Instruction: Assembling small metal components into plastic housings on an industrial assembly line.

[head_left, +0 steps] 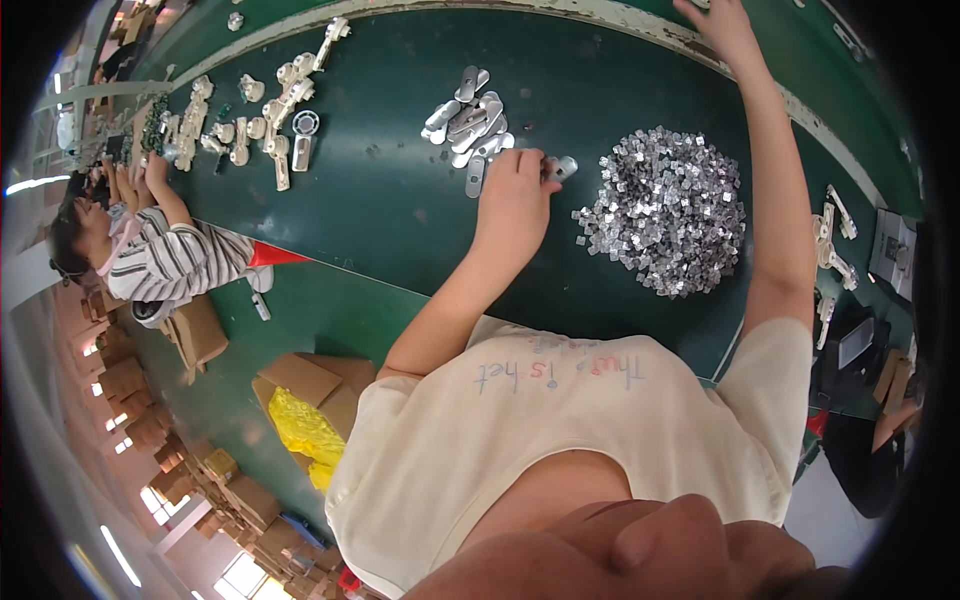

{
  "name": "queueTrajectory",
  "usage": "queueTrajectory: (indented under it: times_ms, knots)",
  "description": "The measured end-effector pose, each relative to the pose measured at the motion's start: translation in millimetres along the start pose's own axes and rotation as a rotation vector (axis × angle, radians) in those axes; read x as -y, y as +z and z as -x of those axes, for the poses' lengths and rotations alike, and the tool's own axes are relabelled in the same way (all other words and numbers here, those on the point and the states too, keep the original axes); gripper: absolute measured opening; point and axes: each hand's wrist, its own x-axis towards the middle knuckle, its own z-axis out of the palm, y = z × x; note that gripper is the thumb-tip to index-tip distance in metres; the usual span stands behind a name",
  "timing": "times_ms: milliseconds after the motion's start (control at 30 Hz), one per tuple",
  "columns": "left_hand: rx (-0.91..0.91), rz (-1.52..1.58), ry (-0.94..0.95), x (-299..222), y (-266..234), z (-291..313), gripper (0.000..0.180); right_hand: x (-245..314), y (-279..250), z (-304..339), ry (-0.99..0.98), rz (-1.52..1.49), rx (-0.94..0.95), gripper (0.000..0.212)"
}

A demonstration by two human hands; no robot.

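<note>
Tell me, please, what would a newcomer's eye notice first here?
Probably the large heap of small, shiny, square-looking silver pieces, right of centre on the dark green table. Next comes the person's left hand, left of that heap, with a rounded silver metal plate at its fingertips, near a smaller pile of similar plates. At lower left, bright yellow plastic also stands out in an open brown cardboard box.
</note>
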Motion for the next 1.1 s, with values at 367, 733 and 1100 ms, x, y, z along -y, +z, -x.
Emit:
queueTrajectory:
  times_ms: [367, 733, 1100]
  knots:
    - [0.106, 0.472, -0.238, 5, -35, -24, 0.027, 90, -101, 168, -0.067, -0.412, 0.494, 0.011]
    - [0.232, 1.204, -0.262, -47, -49, -7, 0.03, 94, -143, 157, 0.366, -1.142, 0.58, 0.021]
    - [0.25, 1.194, -0.201, -72, -52, -8, 0.04, 123, -184, 159, 0.316, -1.541, 0.574, 0.029]
